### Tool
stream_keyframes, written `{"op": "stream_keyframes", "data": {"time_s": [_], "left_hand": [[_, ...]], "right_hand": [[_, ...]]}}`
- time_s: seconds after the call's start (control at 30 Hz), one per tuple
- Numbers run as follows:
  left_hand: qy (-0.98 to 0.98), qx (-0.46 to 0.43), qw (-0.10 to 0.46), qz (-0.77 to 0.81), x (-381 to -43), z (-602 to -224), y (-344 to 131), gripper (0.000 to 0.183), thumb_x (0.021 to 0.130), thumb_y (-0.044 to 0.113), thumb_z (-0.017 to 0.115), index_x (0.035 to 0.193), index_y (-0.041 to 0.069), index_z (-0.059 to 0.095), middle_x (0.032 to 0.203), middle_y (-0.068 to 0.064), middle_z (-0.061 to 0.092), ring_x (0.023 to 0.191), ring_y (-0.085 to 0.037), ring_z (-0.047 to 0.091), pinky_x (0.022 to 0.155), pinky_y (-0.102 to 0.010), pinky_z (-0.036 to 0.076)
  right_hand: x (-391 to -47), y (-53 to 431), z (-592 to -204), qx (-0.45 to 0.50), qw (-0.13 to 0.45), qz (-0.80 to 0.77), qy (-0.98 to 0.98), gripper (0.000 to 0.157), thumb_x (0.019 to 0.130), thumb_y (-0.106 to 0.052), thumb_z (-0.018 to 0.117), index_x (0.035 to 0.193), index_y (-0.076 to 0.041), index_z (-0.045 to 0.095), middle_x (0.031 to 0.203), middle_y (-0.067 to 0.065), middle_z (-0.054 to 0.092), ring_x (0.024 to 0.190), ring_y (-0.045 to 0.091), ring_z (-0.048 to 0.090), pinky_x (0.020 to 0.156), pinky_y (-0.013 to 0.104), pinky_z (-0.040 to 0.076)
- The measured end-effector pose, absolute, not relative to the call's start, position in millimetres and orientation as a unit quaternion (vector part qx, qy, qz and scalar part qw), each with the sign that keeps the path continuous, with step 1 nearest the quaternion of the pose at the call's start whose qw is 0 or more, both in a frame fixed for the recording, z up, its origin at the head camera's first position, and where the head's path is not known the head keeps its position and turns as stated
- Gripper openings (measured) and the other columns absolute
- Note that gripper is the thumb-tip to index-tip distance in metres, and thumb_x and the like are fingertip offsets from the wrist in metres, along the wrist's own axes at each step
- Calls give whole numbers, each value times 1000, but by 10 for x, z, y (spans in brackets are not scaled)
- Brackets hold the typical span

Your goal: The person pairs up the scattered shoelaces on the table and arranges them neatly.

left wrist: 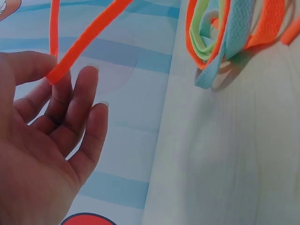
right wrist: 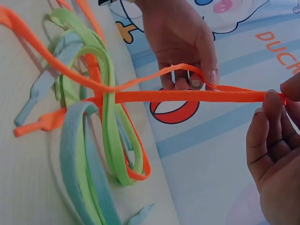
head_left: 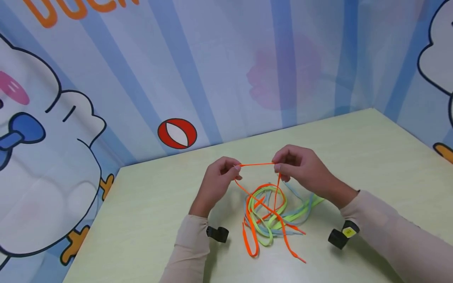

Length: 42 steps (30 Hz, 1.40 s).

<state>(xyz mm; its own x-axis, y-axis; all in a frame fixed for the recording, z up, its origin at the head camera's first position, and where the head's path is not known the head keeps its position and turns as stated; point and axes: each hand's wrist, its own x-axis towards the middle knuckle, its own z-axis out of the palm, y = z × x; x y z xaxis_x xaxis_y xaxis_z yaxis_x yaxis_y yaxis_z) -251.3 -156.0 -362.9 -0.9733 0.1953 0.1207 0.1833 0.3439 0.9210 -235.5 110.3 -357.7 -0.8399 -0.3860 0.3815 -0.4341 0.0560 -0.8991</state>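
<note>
An orange shoelace (head_left: pixel 257 164) is stretched level between the two hands above the table. My left hand (head_left: pixel 220 177) pinches it between thumb and index finger, and the other fingers stand loosely bent in the left wrist view. My right hand (head_left: pixel 301 167) pinches the same lace a short way to the right, thumb against fingertips. From both hands the lace runs down to a tangle of laces on the table: more orange, a yellow-green shoelace (right wrist: pixel 110 126) and a light blue shoelace (left wrist: pixel 236 35). Orange ends with narrow tips lie toward the near side of the pile.
The pale wooden table (head_left: pixel 148 220) meets a printed backdrop (head_left: pixel 219 70) with blue stripes and cartoon figures at its far edge. A dark band with a small camera (head_left: pixel 217 234) sits on the left wrist, another camera (head_left: pixel 339 237) on the right.
</note>
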Motion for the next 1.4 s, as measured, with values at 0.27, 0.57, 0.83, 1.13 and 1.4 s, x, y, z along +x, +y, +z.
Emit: {"op": "stream_keyframes", "data": {"time_s": [0.27, 0.57, 0.83, 1.13, 1.4], "left_hand": [[766, 135, -1, 629, -2524, -3635, -1635, 19, 100, 22, 63, 113, 9, 66, 104, -11, 64, 93, -29, 69, 90, -38, 54], [698, 143, -6, 702, -2486, -3590, -1677, 24, 97, 26, 67, 108, 6, 64, 98, -18, 62, 86, -26, 65, 93, -40, 52], [652, 131, -13, 747, -2465, -3507, -1683, 20, 98, 20, 65, 109, 4, 61, 93, -9, 59, 82, -21, 63, 91, -35, 52], [621, 145, -40, 769, -2474, -3467, -1744, 18, 100, 17, 61, 110, 3, 59, 90, -6, 58, 81, -20, 60, 86, -32, 52], [599, 145, -51, 786, -2467, -3436, -1787, 11, 99, 16, 61, 108, 9, 60, 90, -5, 58, 82, -19, 60, 82, -31, 51]], "right_hand": [[-2297, 1096, -3508, 277, 50, 634, -720, 11, 96, -4, 64, 107, -6, 63, 92, 15, 61, 56, 24, 51, 55, 34, 48], [-2220, 1116, -3376, 275, 69, 648, -706, 9, 97, -4, 63, 106, -7, 63, 94, 10, 60, 52, 23, 46, 49, 36, 42], [-2187, 1125, -3300, 278, 79, 673, -681, 8, 98, -3, 62, 105, -1, 62, 87, 12, 63, 54, 24, 47, 51, 33, 46], [-2151, 1148, -3219, 293, 92, 686, -660, 12, 95, 6, 59, 105, 3, 62, 93, 14, 66, 53, 22, 48, 52, 32, 46], [-2125, 1191, -3159, 284, 106, 675, -673, 13, 95, 5, 59, 107, 2, 63, 94, 12, 66, 53, 22, 47, 50, 32, 44]]}}
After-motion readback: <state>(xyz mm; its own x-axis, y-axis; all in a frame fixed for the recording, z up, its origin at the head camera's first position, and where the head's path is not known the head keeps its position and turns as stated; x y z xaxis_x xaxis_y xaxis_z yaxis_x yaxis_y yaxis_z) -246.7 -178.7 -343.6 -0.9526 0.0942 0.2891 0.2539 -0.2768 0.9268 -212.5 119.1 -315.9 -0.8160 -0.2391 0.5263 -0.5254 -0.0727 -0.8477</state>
